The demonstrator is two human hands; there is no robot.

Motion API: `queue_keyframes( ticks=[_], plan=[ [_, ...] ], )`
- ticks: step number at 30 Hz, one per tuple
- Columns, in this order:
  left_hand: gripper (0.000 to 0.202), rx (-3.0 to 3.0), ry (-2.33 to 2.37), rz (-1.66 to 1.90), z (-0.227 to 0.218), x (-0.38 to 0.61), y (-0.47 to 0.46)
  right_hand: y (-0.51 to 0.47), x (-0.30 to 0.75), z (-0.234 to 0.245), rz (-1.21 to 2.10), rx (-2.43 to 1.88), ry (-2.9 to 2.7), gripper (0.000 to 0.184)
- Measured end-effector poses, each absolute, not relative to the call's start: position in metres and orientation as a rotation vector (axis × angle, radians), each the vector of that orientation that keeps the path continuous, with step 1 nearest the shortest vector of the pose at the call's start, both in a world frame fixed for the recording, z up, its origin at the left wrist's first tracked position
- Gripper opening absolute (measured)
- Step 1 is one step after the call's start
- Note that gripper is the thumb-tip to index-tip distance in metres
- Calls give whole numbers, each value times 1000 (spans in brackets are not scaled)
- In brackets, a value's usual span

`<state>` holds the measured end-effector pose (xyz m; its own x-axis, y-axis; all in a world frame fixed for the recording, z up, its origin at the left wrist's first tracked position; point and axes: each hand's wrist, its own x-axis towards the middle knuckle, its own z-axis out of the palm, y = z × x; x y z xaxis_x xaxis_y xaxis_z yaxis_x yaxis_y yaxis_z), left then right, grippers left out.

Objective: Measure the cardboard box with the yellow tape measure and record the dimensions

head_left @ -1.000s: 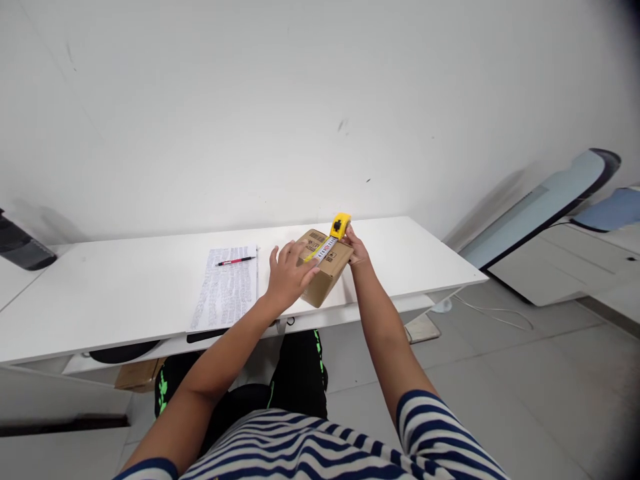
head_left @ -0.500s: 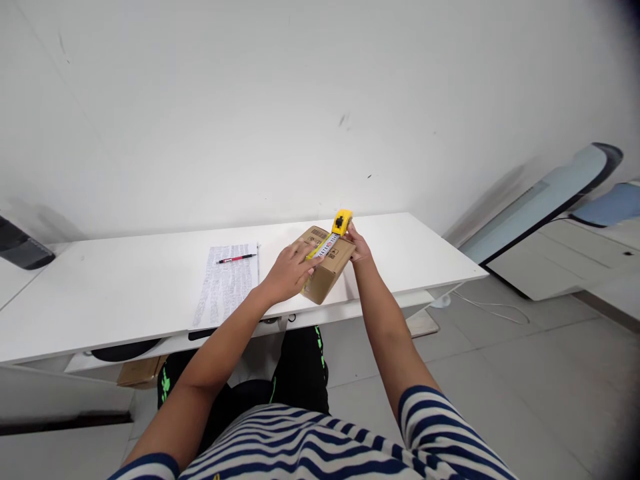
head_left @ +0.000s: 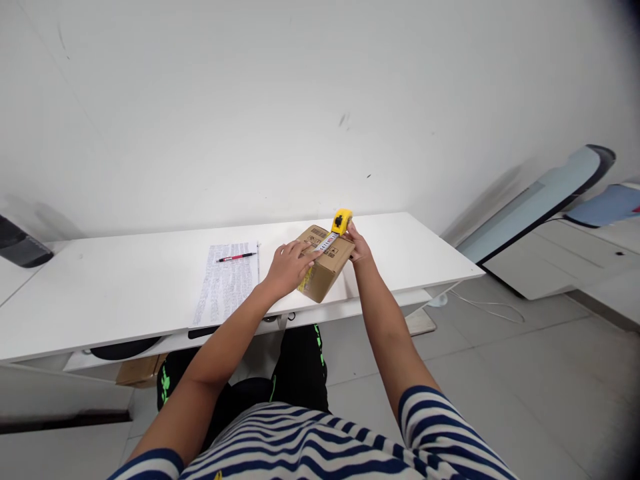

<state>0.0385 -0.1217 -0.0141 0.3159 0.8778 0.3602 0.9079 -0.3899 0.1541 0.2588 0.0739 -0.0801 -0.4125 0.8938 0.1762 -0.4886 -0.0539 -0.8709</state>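
Note:
A brown cardboard box (head_left: 326, 272) with printed marks and a strip of yellow tape is held tilted at the white table. Across its upper face runs the pulled-out blade (head_left: 327, 241) of a yellow tape measure (head_left: 341, 221). My right hand (head_left: 361, 245) is closed around the box's far right end and the tape measure's case; some of its fingers are hidden behind the box. My left hand (head_left: 287, 268) lies over the box's left side, its fingertips pressing the near end of the blade against the cardboard.
Left of the box, a written sheet of paper (head_left: 225, 287) lies on the white table (head_left: 125, 287) with a red and black pen (head_left: 236, 257) on it. A dark device (head_left: 23, 243) stands at the far left. Light panels (head_left: 540, 213) lean at the right, near a cable (head_left: 490, 307).
My left hand has shifted slightly left along the box. The blade's yellow edge, seen before beside the white scale, no longer shows. My right hand stays nearly still.

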Motion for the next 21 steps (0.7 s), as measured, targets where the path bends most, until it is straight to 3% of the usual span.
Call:
queue_keyframes(
  ticks=[7,14,21],
  plan=[
    [50,-2511,-1646,-613,-15,38,-123,69,275,-63,1589,-640,-1235,60],
    [32,-2434,-1486,-873,-33,28,-120,56,311,-29,1595,-754,-1353,56],
    [21,-2159,-1041,-1135,-30,23,-133,-23,322,-1,1231,-746,-1564,53]
  ],
)
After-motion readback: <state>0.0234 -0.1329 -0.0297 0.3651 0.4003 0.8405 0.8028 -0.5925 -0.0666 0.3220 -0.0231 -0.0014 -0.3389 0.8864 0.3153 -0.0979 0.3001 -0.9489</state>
